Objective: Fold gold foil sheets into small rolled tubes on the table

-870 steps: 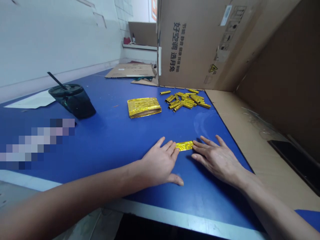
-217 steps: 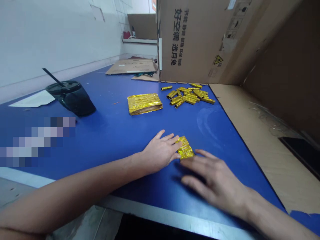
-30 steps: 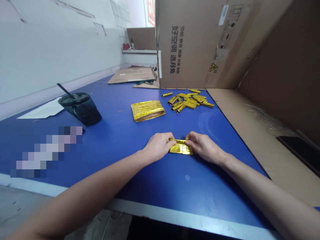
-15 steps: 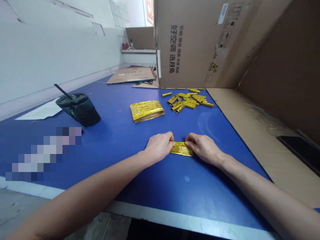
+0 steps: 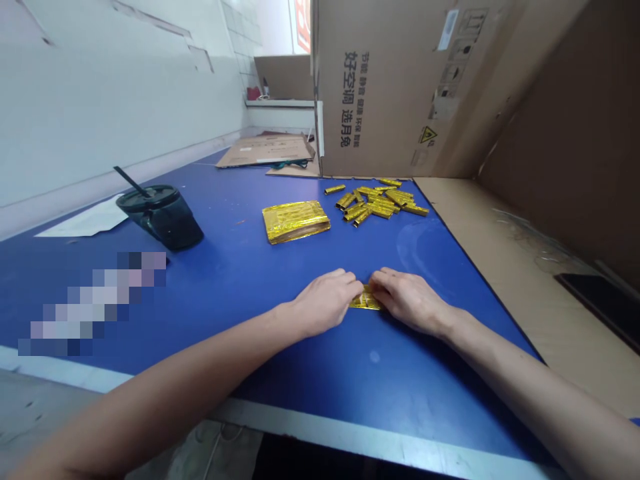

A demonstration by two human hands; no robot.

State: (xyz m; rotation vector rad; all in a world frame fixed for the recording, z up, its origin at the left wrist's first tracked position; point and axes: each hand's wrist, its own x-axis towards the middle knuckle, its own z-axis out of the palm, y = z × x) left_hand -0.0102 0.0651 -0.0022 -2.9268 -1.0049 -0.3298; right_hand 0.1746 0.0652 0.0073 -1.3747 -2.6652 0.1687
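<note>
In the head view, the left hand point(image 5: 325, 303) and right hand point(image 5: 410, 300) almost meet on a gold foil strip point(image 5: 365, 301) lying between them. Their fingers hide its ends, so I cannot tell whether they grip it. Ahead lie a flat gold foil packet point(image 5: 295, 221) and a heap of small gold foil rolls point(image 5: 374, 203) on the blue table point(image 5: 320, 377). Farther left stands a dark tumbler point(image 5: 163, 217), above a pixelated patch point(image 5: 93, 303) that hides whatever lies there.

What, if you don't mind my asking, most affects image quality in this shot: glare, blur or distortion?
In the head view, the wide lens bends the table edge; a pixelated patch hides part of the table; a pale glare marks the blue surface; the foil strip between the left hand and right hand looks fairly sharp.
</note>
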